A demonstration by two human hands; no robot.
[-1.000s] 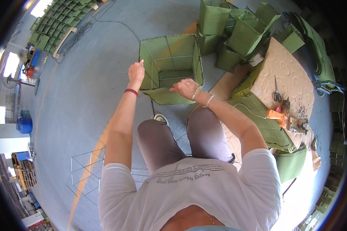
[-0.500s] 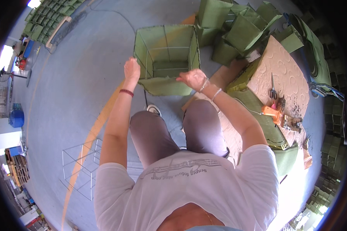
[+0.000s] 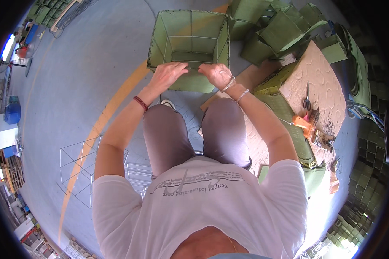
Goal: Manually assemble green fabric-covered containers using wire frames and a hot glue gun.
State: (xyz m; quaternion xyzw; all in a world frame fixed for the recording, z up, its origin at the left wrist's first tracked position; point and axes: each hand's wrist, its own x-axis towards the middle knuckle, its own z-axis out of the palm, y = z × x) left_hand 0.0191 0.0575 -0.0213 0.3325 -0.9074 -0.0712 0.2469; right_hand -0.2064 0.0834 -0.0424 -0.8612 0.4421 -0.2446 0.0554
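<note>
At the green box (image 3: pixel 191 83), the left hand (image 3: pixel 166 75) has moved inward toward the right hand (image 3: pixel 217 74); both pinch the near rim, apparently working one edge.

Printed matter is located on one item: the white short-sleeved fabric shirt (image 3: pixel 199 211) at the lower centre of the frame. The print runs across the chest and stands inverted in the view. It comprises the following elements:

1. Large grey script-style lettering (image 3: pixel 191 180), set at the middle of the print and slanted.
2. One line of small dark Latin letters (image 3: pixel 194 190), positioned below the script in the frame, curving along the cloth and ending in a web-address form at its left end.
3. Fine dark lines of text (image 3: pixel 224 175), positioned at the upper right of the print; characters too small to read.
</note>
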